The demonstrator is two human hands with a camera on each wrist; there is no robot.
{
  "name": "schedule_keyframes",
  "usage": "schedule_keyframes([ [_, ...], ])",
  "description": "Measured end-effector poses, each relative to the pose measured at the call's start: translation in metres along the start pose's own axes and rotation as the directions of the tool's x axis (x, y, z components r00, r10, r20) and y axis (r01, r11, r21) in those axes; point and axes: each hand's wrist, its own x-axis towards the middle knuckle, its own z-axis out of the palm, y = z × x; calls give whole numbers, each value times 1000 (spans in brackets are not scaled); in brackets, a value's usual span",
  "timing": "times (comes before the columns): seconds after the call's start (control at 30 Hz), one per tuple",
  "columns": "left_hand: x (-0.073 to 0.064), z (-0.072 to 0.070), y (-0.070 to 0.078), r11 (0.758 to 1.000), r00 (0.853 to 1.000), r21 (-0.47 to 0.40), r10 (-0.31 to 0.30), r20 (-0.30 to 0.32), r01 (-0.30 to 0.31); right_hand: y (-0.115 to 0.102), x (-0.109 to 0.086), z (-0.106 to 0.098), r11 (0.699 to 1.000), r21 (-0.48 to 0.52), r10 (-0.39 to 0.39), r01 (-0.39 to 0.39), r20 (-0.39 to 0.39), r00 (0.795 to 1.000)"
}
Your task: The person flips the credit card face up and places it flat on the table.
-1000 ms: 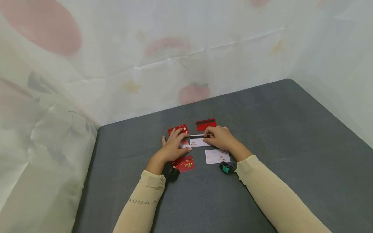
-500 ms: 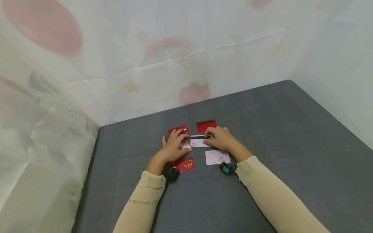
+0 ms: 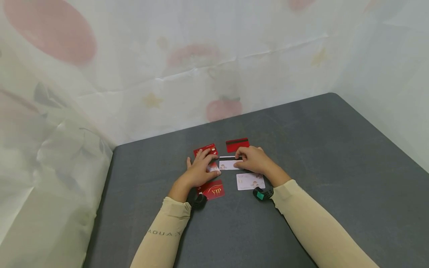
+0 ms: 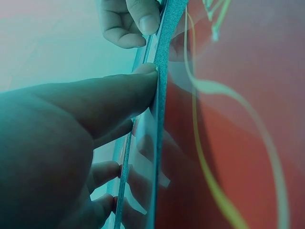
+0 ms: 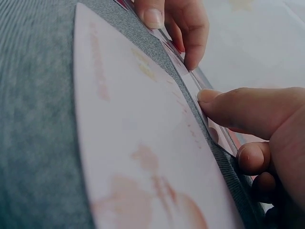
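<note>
My left hand point(image 3: 197, 169) lies with spread fingers over a pink-and-white card point(image 3: 213, 167), covering most of it. Its farther fingertips touch the red chip card point(image 3: 210, 147) behind. My right hand point(image 3: 253, 159) has bent fingers and pinches a white card with a black stripe point(image 3: 228, 163), which lies flat beside the pink-and-white one. In the right wrist view the right thumb rests on that card, with the other fingers curled near its end. A red VIP card point(image 3: 214, 190) sits below the left hand, partly under the wrist. Below the right hand is a white VIP card point(image 5: 138, 124).
A red card with a dark stripe point(image 3: 237, 144) lies just beyond the right hand. The cards are on a dark grey table point(image 3: 301, 141) whose far edge meets a pale printed curtain point(image 3: 187, 93). Black wristbands point(image 3: 262, 194) sit at both wrists.
Both hands and all the cards hold their places. The whole head view shifts down very slightly.
</note>
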Motion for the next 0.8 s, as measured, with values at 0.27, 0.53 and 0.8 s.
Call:
schedule_keyframes([
  [0.27,0,0,-1,1000,1000,-5,7,-9,-7,1,0,0,1000,6,-5,5,-4,1000],
  [0.53,0,0,-1,1000,1000,-24,16,-13,-16,3,0,0,999,41,-1,2,-24,1000],
  [0.8,3,1,-1,999,1000,-50,7,-22,-8,2,-3,-6,1000,14,17,-18,31,999],
])
